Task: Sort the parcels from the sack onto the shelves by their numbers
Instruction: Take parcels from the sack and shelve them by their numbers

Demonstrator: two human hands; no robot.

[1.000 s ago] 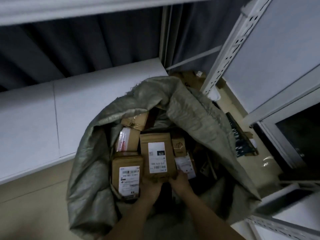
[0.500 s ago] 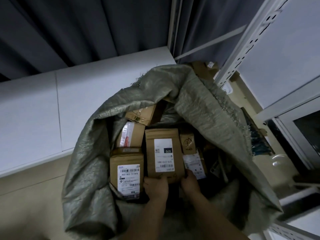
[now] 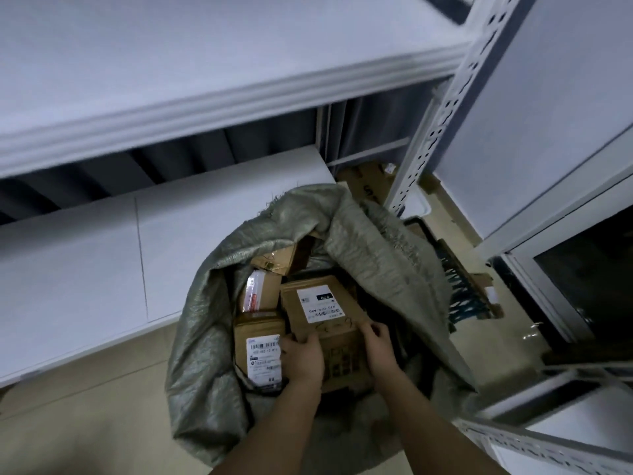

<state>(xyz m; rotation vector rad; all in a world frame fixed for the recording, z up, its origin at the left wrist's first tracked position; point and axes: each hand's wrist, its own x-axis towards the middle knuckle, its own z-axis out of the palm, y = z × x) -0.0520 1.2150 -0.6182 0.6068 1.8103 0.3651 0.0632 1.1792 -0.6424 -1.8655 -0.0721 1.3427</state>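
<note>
Box w/ 070 label point(image 3: 320, 305) is gripped by left hand point(image 3: 303, 359) & right hand point(image 3: 380, 347), fingers curled over edges; should be lifted straight out of sack point(image 3: 376, 241), label kept readable.

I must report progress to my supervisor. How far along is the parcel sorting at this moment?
Done: nothing shows as sorted; the white shelves in view hold no parcels. In hand: the left hand and right hand grip the 070 parcel, partly raised in the sack. Left: the barcode-label box and other parcels remain inside.
</note>
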